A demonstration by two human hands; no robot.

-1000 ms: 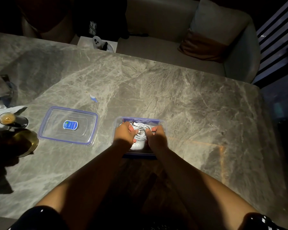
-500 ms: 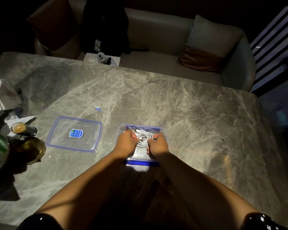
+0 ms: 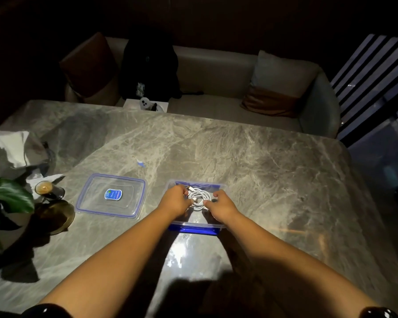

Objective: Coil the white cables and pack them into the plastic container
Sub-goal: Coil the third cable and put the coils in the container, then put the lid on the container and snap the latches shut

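Note:
A coil of white cables (image 3: pixel 199 197) lies inside the clear plastic container (image 3: pixel 193 228), which has blue edges and stands on the marble table in front of me. My left hand (image 3: pixel 175 200) reaches into the container and grips the coil's left side with curled fingers. My right hand (image 3: pixel 223 206) is at the coil's right side, thumb and curled fingers pinching its edge. Both wrists hide the lower part of the coil. The container's clear lid (image 3: pixel 112 195), with a blue sticker, lies flat to the left of the container.
At the left table edge are a small glass of brown drink (image 3: pixel 45 188), a dark round dish (image 3: pixel 55 215), plant leaves (image 3: pixel 7 196) and crumpled paper (image 3: pixel 12 145). A small blue-and-white scrap (image 3: pixel 140 162) lies behind the lid. A sofa with cushions stands beyond the table.
The view has tilted up, so the container sits lower in frame. My hands have drawn slightly apart, and more of the coil shows between them inside the container.

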